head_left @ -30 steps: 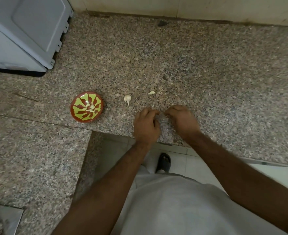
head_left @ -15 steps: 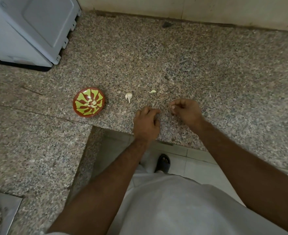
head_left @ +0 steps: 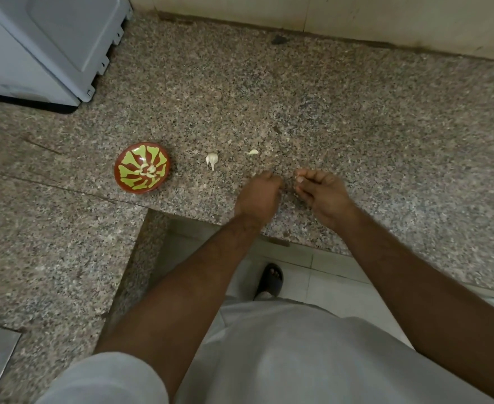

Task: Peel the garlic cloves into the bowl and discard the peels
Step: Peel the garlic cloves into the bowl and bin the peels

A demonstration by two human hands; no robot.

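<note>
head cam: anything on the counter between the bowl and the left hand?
One unpeeled garlic clove, apart from both bowl and left hand; otherwise bare granite, head view.

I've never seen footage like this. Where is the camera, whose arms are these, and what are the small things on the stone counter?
There is no machine here: a person wears a wide-angle camera on the head, looking down at their own bare arms. On the speckled granite counter stands a small red bowl with a yellow-green pattern, holding a few pale peeled cloves. Beside it lies an unpeeled white garlic clove, and further right a small pale scrap, probably peel. The left hand is curled, its contents hidden. The right hand seems to pinch something tiny and pale at its fingertips. A grey appliance sits at the back left.
</note>
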